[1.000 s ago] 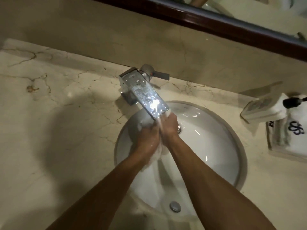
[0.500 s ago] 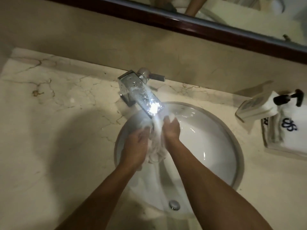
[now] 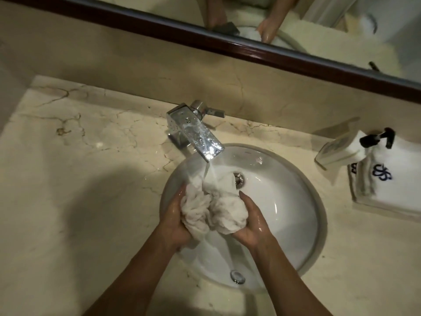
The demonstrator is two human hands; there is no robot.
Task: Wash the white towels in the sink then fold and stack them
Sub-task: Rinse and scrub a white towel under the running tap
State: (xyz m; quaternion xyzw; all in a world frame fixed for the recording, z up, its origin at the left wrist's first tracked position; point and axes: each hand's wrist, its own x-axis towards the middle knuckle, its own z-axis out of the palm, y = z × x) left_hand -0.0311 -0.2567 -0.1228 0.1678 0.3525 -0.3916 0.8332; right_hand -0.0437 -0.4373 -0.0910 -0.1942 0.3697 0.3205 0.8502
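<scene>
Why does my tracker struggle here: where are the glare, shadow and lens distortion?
Head view: glare on the faucet spout; a broad shadow on the countertop left of the sink; wide-angle bend curves the mirror frame; dim light overall.

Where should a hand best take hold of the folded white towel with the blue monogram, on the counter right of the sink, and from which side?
Grip the folded towel by its near edge, coming from the front. A soap dispenser stands at its far end.
</scene>
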